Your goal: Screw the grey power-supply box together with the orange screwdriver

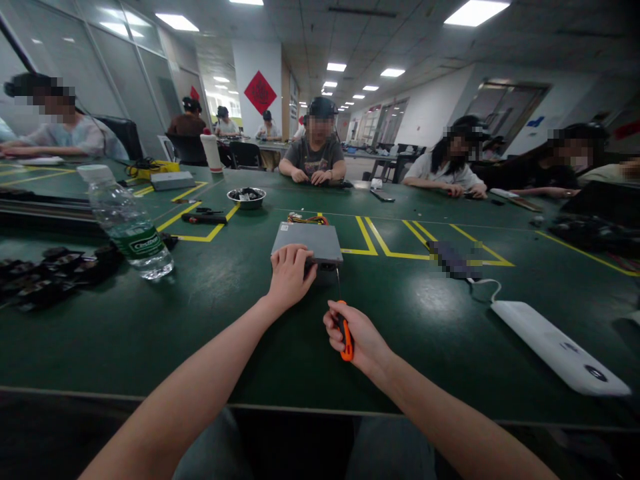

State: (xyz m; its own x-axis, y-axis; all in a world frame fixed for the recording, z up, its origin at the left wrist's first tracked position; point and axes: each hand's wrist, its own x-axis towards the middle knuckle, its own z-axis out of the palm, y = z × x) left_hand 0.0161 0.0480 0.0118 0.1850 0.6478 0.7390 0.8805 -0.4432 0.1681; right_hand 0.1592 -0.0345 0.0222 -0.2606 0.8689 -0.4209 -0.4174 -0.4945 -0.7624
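Note:
A grey metal computer power supply (313, 240) lies on the green table, a bundle of coloured cables (310, 219) coming out at its far side. My left hand (291, 275) grips its near left corner, fingers over the top and thumb along the near face. In my right hand (357, 333) is a screwdriver (345, 337) with an orange and black handle, my fingers closed round it. Its thin shaft points away from me, and the tip reaches the right end of the power supply's near face. Whether the tip sits in a screw is too small to tell.
Left of my hands stand a water bottle (135, 233) and a heap of black parts (55, 273). Beyond is a metal bowl (246, 197) of small parts. A white power bank (560, 347) with a cable lies right. Several people sit around the table.

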